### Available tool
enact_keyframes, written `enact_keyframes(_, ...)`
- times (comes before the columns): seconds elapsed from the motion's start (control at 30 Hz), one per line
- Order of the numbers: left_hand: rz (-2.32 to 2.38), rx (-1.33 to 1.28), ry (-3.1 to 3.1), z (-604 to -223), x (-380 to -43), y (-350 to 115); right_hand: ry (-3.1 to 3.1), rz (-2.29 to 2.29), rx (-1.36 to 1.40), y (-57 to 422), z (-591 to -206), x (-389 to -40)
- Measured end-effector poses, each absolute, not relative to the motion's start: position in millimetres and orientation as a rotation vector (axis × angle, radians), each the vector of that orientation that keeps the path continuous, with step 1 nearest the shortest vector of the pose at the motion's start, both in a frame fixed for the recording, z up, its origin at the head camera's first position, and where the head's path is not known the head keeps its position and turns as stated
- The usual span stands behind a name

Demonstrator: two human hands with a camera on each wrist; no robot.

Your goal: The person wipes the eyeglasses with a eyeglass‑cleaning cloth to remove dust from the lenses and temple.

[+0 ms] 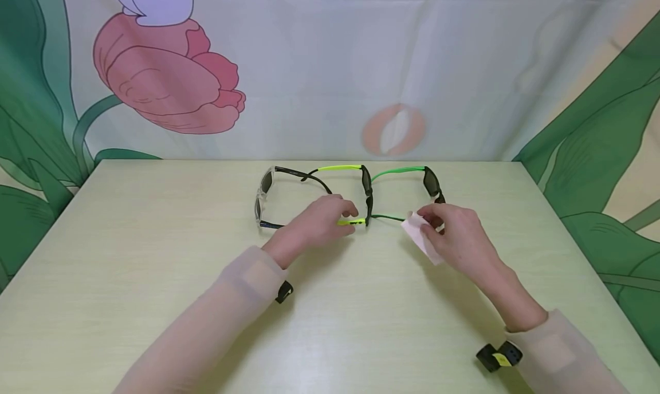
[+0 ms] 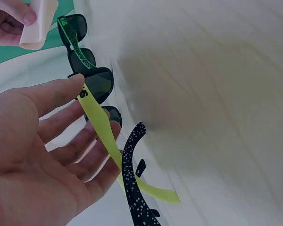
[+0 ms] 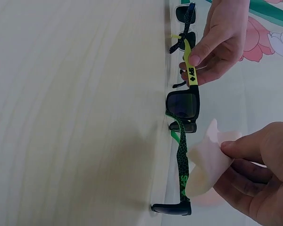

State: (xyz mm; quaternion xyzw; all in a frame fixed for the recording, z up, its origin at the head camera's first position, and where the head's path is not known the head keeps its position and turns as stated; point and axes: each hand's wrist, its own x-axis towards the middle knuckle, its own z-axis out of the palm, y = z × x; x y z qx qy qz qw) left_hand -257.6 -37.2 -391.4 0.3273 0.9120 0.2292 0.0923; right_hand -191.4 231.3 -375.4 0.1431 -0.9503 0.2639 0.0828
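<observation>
3 pairs of sunglasses stand in a row near the far edge of the pale table (image 1: 154, 279), every one with its arms spread, which I take it is what keeps their lenses up off the wood. At the left end are the clear-framed sunglasses (image 1: 266, 181), with dark arms pointing right. Next come the yellow-armed sunglasses (image 1: 366, 181), facing the other way, so the arms of these 2 overlap between the fronts. Furthest right, the green-armed sunglasses (image 1: 432, 182) reach their arms back to the middle pair's front.

From where I stand, the left hand (image 1: 321, 219) has the middle pair by its near arm, close to the hinge: thumb on the outer side, fingers behind, only slightly parted, the others loosely extended. Holding there probably steadies the frame while leaving the lenses untouched.

The right hand (image 1: 464, 233) pinches a pale pink cloth (image 3: 210, 162) between thumb and bent fingers, the gap closed on the fabric. Its loose part hangs toward the left, in front of the green pair's near arm; whether they touch, I can't tell. Gripping the cloth by 1 side presumably leaves the remainder exposed.
</observation>
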Motion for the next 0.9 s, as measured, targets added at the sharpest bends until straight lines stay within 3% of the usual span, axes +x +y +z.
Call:
enact_keyframes(0.67, 0.709, 1.048, 2.75, -398, -264, -19, -2.794, 0.797, 0.476, 224, -374, -193)
enact_keyframes(0.9, 0.769, 0.937, 2.785, -395, -263, -16, -2.81, 0.792, 0.459, 224, -375, -193)
